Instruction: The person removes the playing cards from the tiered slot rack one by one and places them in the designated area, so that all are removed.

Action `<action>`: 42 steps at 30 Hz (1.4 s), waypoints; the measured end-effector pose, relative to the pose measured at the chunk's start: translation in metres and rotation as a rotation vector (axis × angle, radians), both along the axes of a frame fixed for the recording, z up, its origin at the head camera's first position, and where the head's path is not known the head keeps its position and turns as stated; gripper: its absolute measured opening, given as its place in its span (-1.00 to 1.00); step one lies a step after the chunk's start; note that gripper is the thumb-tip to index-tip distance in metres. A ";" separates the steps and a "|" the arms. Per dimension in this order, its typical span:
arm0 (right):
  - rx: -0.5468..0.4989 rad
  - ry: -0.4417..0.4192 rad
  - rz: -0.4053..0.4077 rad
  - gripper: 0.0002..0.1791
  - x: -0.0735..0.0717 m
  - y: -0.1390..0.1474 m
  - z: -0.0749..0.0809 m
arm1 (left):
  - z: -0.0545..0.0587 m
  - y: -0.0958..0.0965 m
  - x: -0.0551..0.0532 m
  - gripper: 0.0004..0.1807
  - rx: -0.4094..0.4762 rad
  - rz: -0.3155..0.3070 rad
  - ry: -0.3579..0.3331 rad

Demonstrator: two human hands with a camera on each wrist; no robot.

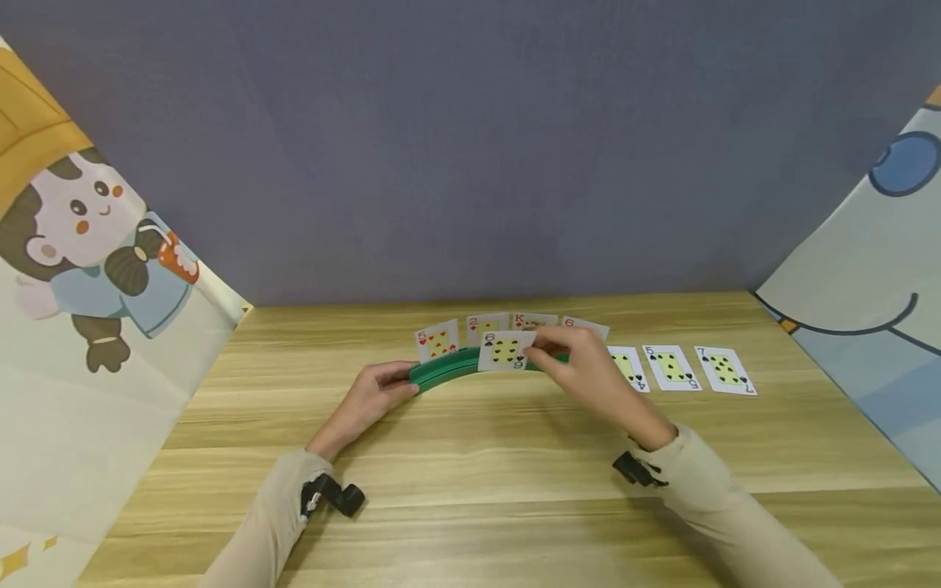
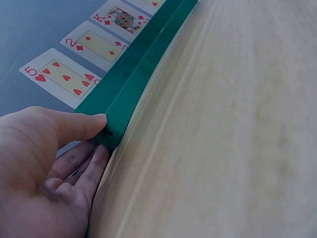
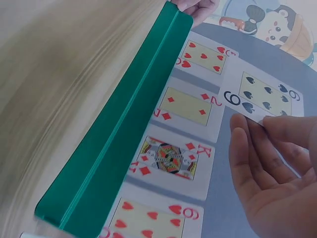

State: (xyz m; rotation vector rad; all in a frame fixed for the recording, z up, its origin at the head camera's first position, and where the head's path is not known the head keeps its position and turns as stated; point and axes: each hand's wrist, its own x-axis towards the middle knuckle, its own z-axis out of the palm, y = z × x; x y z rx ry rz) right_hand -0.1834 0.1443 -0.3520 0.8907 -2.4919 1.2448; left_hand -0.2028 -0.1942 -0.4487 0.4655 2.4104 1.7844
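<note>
One green card holder (image 1: 444,367), left hand (image 1: 373,398) pinching its end, bears four cards: heart 5 (image 1: 438,340), diamond 2 (image 3: 190,110), diamond K (image 3: 173,158), heart 6 (image 3: 153,220). Right hand (image 1: 581,363) pinches one spade 6 (image 1: 507,351) nearby. Three on table (image 1: 470,490): spade 4 (image 1: 627,367), spade 5 (image 1: 671,367), spade 7 (image 1: 725,370).

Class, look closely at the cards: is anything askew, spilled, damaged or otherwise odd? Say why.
Nothing looks spilled or damaged. One mild oddity: the five of spades lies beside the seven of spades, skipping a number; the six of spades is pinched in the right hand.
</note>
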 end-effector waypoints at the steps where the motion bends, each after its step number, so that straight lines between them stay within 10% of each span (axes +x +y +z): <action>1: 0.002 0.006 -0.009 -0.92 0.001 0.002 0.000 | 0.000 0.000 0.000 -0.55 -0.001 -0.002 0.002; 22: 0.064 0.142 -0.276 -0.94 0.023 0.075 0.007 | -0.001 -0.004 0.004 -0.54 -0.028 0.012 0.002; 42: 0.009 0.078 -0.506 -0.83 0.020 0.154 0.013 | -0.002 -0.006 0.006 -0.54 -0.011 -0.012 -0.003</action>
